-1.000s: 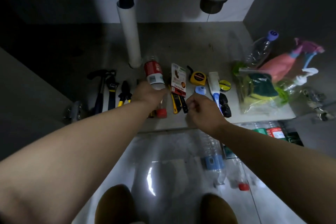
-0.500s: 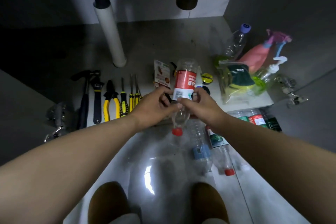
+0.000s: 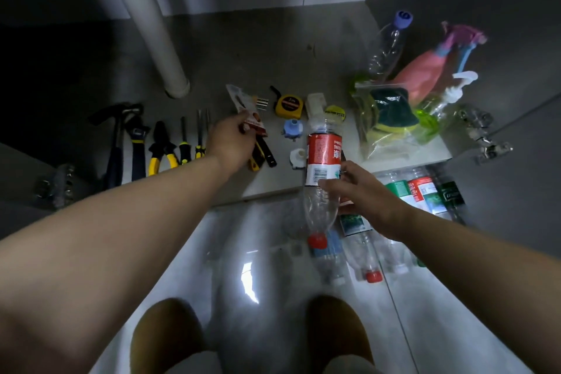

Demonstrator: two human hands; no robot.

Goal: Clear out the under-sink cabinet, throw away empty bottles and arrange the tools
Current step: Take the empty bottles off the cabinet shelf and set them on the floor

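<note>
Right hand (image 3: 361, 194) grips the red-labelled bottle (image 3: 323, 158) cap-down — outstretched left hand (image 3: 232, 143) pinches a card packet (image 3: 248, 108).

The grey cabinet floor (image 3: 243, 48) carries a yellow tape measure (image 3: 289, 105). Well left of it a hammer (image 3: 115, 143), wrench (image 3: 138, 146), pliers (image 3: 161, 146) and screwdrivers (image 3: 183, 143) lie in a row. A blue fitting (image 3: 293, 128) sits just in front of it, and a sponge bag (image 3: 388, 118) lies to its right. Lower, in front and to the right of it, empty bottles (image 3: 364, 255) lie on the tiled floor (image 3: 212, 252).
</note>
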